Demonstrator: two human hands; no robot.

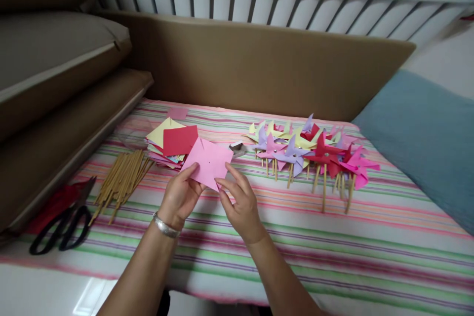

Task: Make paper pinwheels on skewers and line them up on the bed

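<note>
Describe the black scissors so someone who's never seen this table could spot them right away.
Start at the striped cloth covering the table and go to its near left corner. There, left of the loose bundle of thin wooden sticks, lie the black-handled scissors, partly on red paper. They are the only dark, metal item there.

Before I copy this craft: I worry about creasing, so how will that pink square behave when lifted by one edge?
The pink paper square looks thin and light, so likely floppy; both hands support it. Its slits toward the centre probably let corners droop or tear if tugged.
</note>
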